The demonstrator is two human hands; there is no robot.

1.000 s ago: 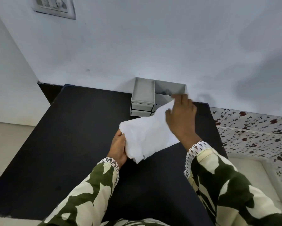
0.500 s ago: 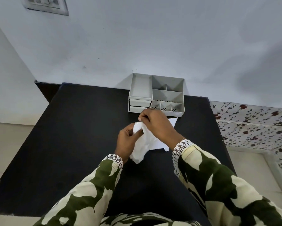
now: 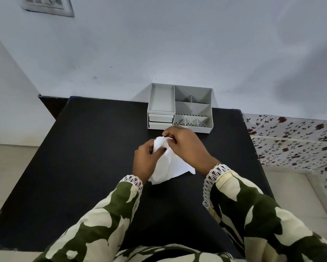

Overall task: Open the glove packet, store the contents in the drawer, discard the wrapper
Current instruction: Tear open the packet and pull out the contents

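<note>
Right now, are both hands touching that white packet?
Touching. The head view shows the left hand and right hand both pinching the white packet at its top edge.

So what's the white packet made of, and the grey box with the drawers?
The white packet looks like thin paper, maybe papery plastic: matte, creasing where both hands pinch it. The grey box seems moulded plastic: smooth, dull, thin straight walls with rows of punched holes.
</note>
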